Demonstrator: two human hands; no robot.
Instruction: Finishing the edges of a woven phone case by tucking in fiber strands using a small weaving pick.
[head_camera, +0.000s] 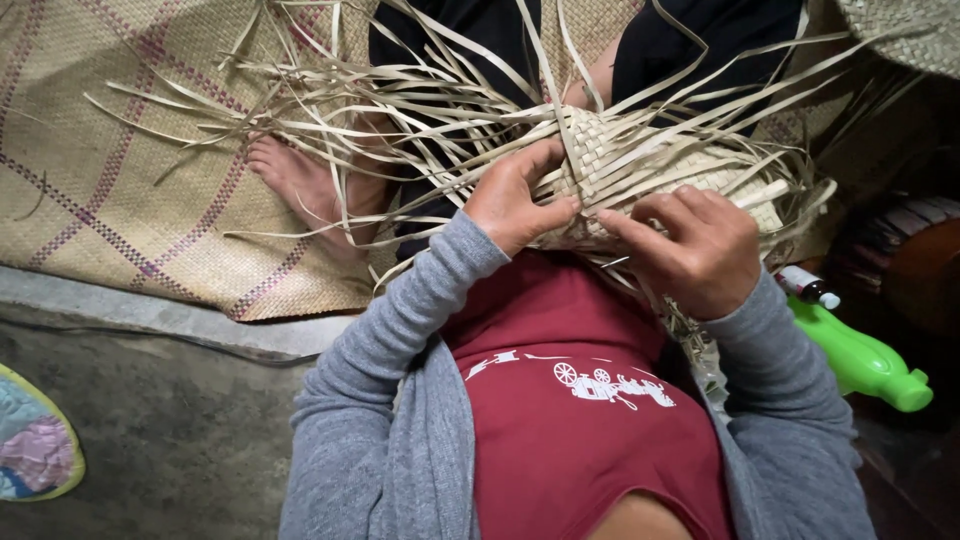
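A half-woven piece of pale dried leaf strips (640, 165) lies in my lap, with many loose strip ends (330, 110) fanning out to the left and upward. My left hand (515, 200) grips the woven edge, thumb pressed against it. My right hand (690, 245) pinches strips at the piece's near edge, fingers curled over the weave. Grey cardigan sleeves cover both my arms, over a dark red shirt.
A woven floor mat with purple lines (130, 180) covers the ground to the left, my bare foot (300, 180) resting on it. A bright green plastic bottle (865, 360) and a small bottle (805, 285) lie at the right. Grey concrete floor (170, 430) is below.
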